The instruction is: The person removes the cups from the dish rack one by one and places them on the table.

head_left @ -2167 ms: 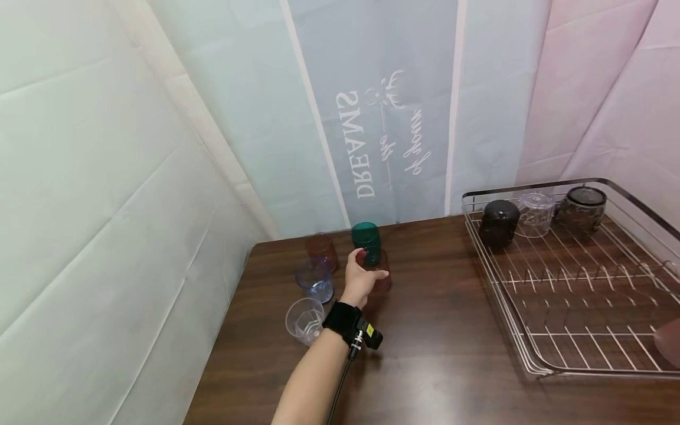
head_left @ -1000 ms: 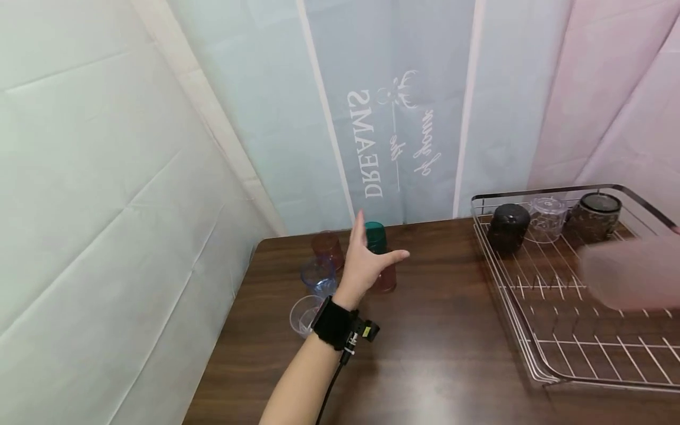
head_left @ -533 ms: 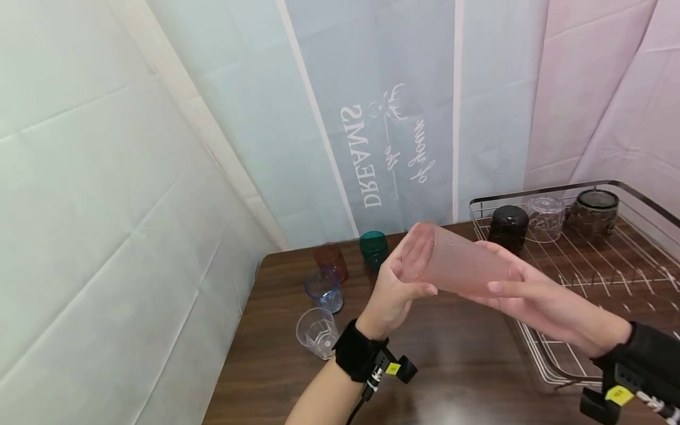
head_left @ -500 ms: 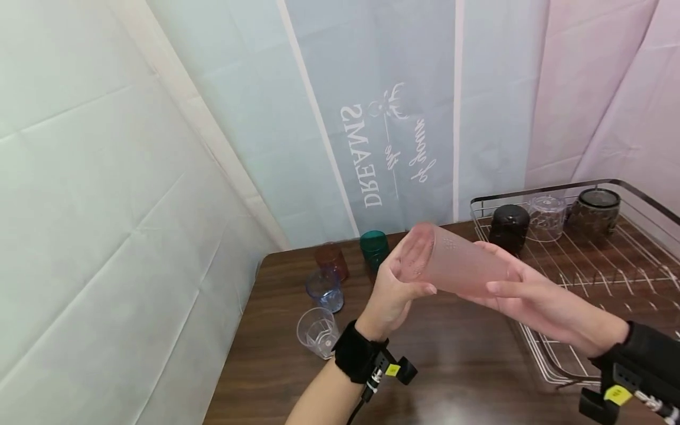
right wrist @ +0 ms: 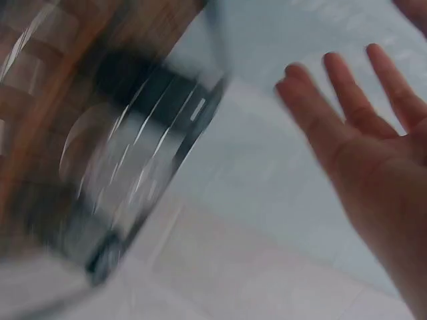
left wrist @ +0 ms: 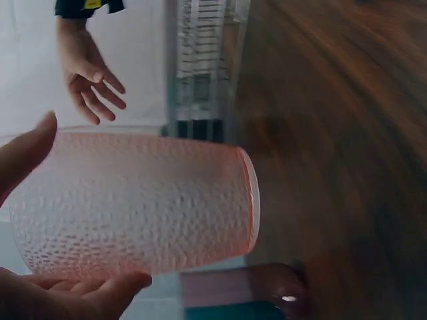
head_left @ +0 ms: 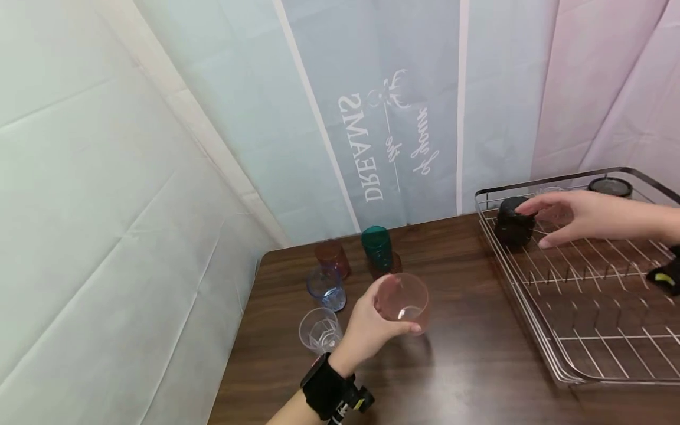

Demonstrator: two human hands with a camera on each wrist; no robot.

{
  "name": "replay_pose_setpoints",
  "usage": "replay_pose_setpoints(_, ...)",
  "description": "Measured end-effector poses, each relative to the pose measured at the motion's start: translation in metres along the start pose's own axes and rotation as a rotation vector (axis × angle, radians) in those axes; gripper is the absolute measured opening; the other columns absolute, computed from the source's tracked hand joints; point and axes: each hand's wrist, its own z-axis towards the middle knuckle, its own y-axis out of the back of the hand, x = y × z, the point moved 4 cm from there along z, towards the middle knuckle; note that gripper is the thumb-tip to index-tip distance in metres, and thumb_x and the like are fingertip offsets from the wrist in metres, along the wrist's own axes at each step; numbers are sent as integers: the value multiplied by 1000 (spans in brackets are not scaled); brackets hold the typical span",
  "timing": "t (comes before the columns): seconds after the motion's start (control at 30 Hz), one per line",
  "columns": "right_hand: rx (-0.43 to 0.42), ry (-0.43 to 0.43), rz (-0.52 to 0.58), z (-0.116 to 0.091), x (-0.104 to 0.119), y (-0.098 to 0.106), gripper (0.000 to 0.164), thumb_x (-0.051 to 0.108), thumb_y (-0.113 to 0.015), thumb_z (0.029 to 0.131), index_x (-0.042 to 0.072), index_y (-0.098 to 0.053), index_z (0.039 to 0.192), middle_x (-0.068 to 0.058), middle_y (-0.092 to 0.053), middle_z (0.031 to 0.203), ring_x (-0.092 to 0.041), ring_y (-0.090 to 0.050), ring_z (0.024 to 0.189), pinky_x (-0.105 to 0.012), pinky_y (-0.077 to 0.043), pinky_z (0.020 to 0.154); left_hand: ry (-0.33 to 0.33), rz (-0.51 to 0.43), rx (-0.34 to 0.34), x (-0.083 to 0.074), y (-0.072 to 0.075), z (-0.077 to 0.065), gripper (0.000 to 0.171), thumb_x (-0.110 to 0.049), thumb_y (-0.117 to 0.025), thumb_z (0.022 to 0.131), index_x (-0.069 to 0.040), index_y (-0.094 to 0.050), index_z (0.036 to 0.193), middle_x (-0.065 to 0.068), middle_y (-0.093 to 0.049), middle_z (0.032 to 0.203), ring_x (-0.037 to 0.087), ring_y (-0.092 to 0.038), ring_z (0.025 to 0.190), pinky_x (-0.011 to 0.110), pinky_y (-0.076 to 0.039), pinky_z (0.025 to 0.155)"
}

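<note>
Head view: we are seeing the left hand (head_left: 366,323) gripping the pink tumbler (head_left: 406,298) over the table (head_left: 467,354), a teal cup (head_left: 377,248) standing at its eleven o'clock; toward two o'clock, the right hand (head_left: 592,213) is hovering near a black cup (head_left: 512,229), fingers wide.

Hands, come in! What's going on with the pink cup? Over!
Left hand holds pink cup, mouth up. Right hand holds nothing, above rack. Green cup stands behind pink cup; nothing seems to be blocking it. Over.
</note>
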Motion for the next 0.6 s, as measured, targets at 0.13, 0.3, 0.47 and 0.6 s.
replay_pose_setpoints(0.13, -4, -55, -184, 21, -29, 8, 71, 9, -90, 75, -7, -56, 135, -23, -65, 125, -38, -65, 110, -37, -57, 78, 51, 41, -62, 28, -4, 1, 85, -14, -94, 74, -15, -51, 147, -1, -62, 135, 20, -56, 126, 41, -45, 105)
replay_pose_setpoints(0.3, 24, -112, -280, 41, -52, -6, 82, 11, -93, 71, -15, -50, 134, -40, -54, 119, -54, -60, 104, -59, -54, 79, 79, 11, -96, 51, -10, -3, 86, -5, -92, 74, -5, -45, 146, 9, -57, 139, 30, -52, 130, 50, -40, 110)
replay_pose_setpoints(0.47, 63, -160, -373, 54, -66, -16, 87, 11, -95, 66, -18, -47, 133, -50, -41, 124, -65, -51, 107, -66, -51, 79, 113, -19, -106, 63, -11, -8, 87, -3, -91, 73, -1, -43, 145, 14, -56, 139, 37, -51, 129, 55, -39, 108)
replay_pose_setpoints(0.6, 56, -187, -377, 64, -69, -13, 86, 9, -94, 67, -17, -47, 134, -49, -40, 125, -65, -51, 107, -65, -51, 79, 112, 6, -129, 64, -5, -3, 88, -4, -92, 73, -1, -43, 146, 14, -58, 138, 35, -52, 128, 55, -40, 107)
